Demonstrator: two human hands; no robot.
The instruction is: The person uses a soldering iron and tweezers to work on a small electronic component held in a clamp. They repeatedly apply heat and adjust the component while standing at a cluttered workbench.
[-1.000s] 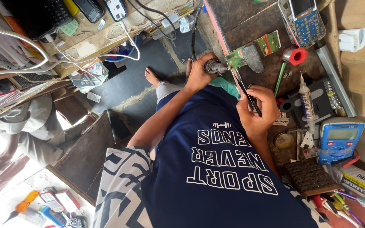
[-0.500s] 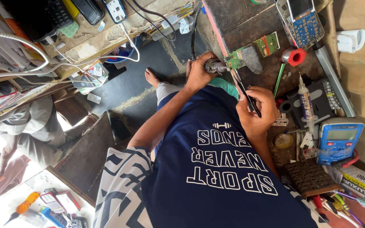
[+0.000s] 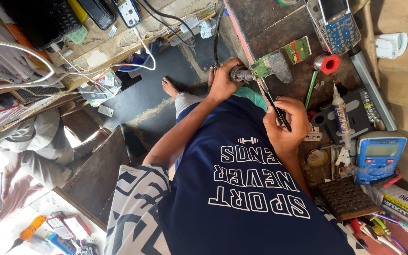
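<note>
The left hand (image 3: 223, 80) closes around a metal tool (image 3: 238, 74) set against a green circuit board (image 3: 260, 68) at the bench (image 3: 270, 28) edge. The right hand (image 3: 286, 125) pinches black tweezers (image 3: 272, 101). The board appears light, rigid and fragile; edge grip suits it.

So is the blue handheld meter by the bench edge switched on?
Cannot tell. The blue handheld meter lies flat, its grey screen showing no readable digits from here.
</note>
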